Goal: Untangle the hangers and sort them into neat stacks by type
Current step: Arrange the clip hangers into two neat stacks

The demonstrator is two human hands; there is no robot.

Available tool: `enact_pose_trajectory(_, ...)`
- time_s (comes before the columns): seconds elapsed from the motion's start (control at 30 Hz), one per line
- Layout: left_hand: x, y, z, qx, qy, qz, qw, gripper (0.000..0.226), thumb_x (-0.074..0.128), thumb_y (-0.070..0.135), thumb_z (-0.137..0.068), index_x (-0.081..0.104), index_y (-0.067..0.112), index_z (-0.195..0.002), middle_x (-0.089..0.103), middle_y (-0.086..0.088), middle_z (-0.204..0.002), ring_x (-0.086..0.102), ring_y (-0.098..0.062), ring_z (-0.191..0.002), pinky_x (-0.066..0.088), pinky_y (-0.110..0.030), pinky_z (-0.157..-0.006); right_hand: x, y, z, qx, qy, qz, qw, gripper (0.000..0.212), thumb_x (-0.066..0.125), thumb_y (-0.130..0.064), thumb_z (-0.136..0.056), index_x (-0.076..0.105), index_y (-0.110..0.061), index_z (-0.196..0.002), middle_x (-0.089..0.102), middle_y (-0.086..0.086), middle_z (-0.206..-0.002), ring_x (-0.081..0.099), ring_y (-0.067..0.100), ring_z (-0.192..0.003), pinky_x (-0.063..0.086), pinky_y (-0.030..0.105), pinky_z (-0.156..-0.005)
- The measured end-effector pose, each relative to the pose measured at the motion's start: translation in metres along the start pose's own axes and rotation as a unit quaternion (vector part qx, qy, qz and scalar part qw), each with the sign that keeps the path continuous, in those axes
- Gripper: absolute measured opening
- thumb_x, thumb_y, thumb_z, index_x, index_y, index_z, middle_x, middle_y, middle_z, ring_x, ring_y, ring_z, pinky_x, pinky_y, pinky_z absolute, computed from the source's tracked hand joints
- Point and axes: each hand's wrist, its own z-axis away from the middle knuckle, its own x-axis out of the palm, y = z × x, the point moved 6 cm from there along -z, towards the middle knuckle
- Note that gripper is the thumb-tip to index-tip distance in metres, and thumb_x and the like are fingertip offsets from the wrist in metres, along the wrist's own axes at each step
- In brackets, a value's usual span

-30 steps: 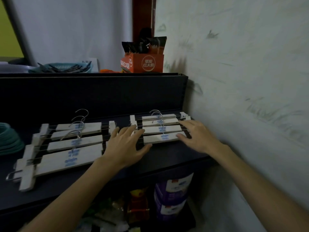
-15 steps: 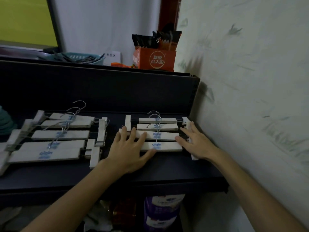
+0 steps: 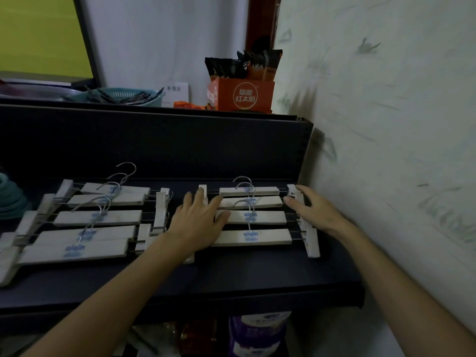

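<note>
Squaring the right-hand clip hangers (image 3: 253, 237) near the shelf's (image 3: 231, 279) right edge: left hand (image 3: 197, 222) and right hand (image 3: 313, 211) — fingers flat, holding nothing — should press both clip ends inward evenly.

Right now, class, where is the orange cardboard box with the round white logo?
In the head view, the orange cardboard box stands on the top ledge at the right, against the pale wall, right of the teal plastic basket.
</note>
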Motion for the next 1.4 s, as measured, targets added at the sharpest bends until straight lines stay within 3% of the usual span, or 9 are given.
enact_pose_trajectory(0.2, 0.017, -0.018, -0.022, -0.044, -0.082, 0.123, 0.988, 0.071, 0.031, 0.061, -0.094, 0.009, 0.026, -0.152, 0.002, -0.021, -0.158, 0.009, -0.039, -0.144, 0.019, -0.047, -0.116, 0.009, 0.004, -0.014, 0.018, -0.026, -0.028, 0.999, 0.079, 0.057, -0.056, -0.086, 0.028, -0.018, -0.149, 0.031, 0.002, -0.154, 0.031, 0.021, -0.140, 0.025, 0.032, -0.111)
enact_pose_trajectory(0.4, 0.011, -0.025, -0.028, -0.032, -0.049, 0.133, 0.989, 0.066, 0.039, 0.060, -0.092, 0.030, 0.021, -0.145, 0.036, -0.016, -0.145, 0.041, -0.034, -0.128, 0.039, -0.042, -0.104, 0.009, 0.006, -0.014, 0.000, -0.005, -0.047, 0.999, 0.071, 0.059, -0.050, -0.088, 0.039, -0.013, -0.145, 0.038, 0.003, -0.151, 0.035, 0.019, -0.138, 0.028, 0.028, -0.108)
enact_pose_trajectory(0.57, 0.000, -0.023, -0.031, -0.037, -0.025, 0.130, 0.991, 0.063, 0.046, 0.061, -0.089, 0.044, 0.018, -0.136, 0.051, -0.011, -0.129, 0.048, -0.029, -0.119, 0.043, -0.036, -0.094, 0.007, 0.005, -0.019, -0.007, 0.006, -0.075, 0.997, 0.062, 0.061, -0.041, -0.089, 0.047, -0.008, -0.139, 0.042, 0.005, -0.148, 0.040, 0.017, -0.135, 0.029, 0.021, -0.101)
enact_pose_trajectory(0.87, -0.007, -0.019, -0.029, -0.048, 0.001, 0.168, 0.985, 0.061, 0.051, 0.053, -0.091, 0.045, 0.013, -0.136, 0.046, -0.011, -0.135, 0.047, -0.029, -0.122, 0.041, -0.035, -0.094, 0.005, 0.015, -0.025, -0.031, 0.027, -0.106, 0.993, 0.045, 0.059, -0.036, -0.091, 0.059, -0.010, -0.129, 0.046, 0.002, -0.146, 0.042, 0.014, -0.132, 0.032, 0.023, -0.102)
enact_pose_trajectory(1.17, -0.005, -0.019, -0.027, -0.040, 0.000, 0.191, 0.981, 0.058, 0.052, 0.052, -0.091, 0.046, 0.016, -0.136, 0.042, -0.011, -0.135, 0.050, -0.027, -0.117, 0.041, -0.028, -0.085, 0.010, 0.013, -0.024, -0.051, 0.024, -0.079, 0.995, 0.048, 0.058, -0.037, -0.093, 0.055, -0.010, -0.133, 0.042, 0.000, -0.148, 0.040, 0.015, -0.135, 0.032, 0.026, -0.108)
enact_pose_trajectory(1.23, -0.003, -0.018, -0.025, -0.050, -0.013, 0.183, 0.982, 0.061, 0.049, 0.052, -0.092, 0.041, 0.014, -0.140, 0.036, -0.014, -0.143, 0.046, -0.029, -0.124, 0.041, -0.031, -0.092, 0.008, 0.011, -0.022, -0.058, 0.034, -0.060, 0.996, 0.040, 0.054, -0.034, -0.095, 0.060, -0.008, -0.126, 0.051, 0.002, -0.140, 0.047, 0.016, -0.128, 0.035, 0.024, -0.103)
enact_pose_trajectory(1.3, -0.001, -0.018, -0.022, -0.059, -0.018, 0.171, 0.983, 0.064, 0.047, 0.052, -0.093, 0.036, 0.014, -0.143, 0.032, -0.016, -0.147, 0.042, -0.031, -0.129, 0.040, -0.034, -0.098, 0.005, 0.010, -0.022, -0.052, 0.046, -0.038, 0.997, 0.035, 0.050, -0.034, -0.097, 0.070, -0.007, -0.107, 0.059, 0.005, -0.122, 0.055, 0.019, -0.111, 0.038, 0.023, -0.090)
enact_pose_trajectory(1.37, -0.002, -0.020, -0.019, -0.067, -0.008, 0.164, 0.984, 0.063, 0.047, 0.051, -0.093, 0.037, 0.013, -0.142, 0.041, -0.016, -0.140, 0.046, -0.030, -0.124, 0.041, -0.033, -0.094, 0.001, 0.009, -0.023, -0.045, 0.048, -0.018, 0.998, 0.036, 0.051, -0.034, -0.096, 0.073, -0.005, -0.097, 0.058, 0.004, -0.110, 0.057, 0.017, -0.100, 0.038, 0.025, -0.083)
enact_pose_trajectory(1.4, -0.003, -0.020, -0.018, -0.067, 0.003, 0.165, 0.984, 0.060, 0.047, 0.051, -0.093, 0.042, 0.012, -0.138, 0.049, -0.013, -0.129, 0.051, -0.026, -0.114, 0.043, -0.031, -0.087, 0.000, 0.007, -0.023, -0.051, 0.048, -0.012, 0.997, 0.033, 0.053, -0.032, -0.096, 0.072, -0.005, -0.101, 0.058, 0.002, -0.108, 0.057, 0.016, -0.098, 0.038, 0.024, -0.082)
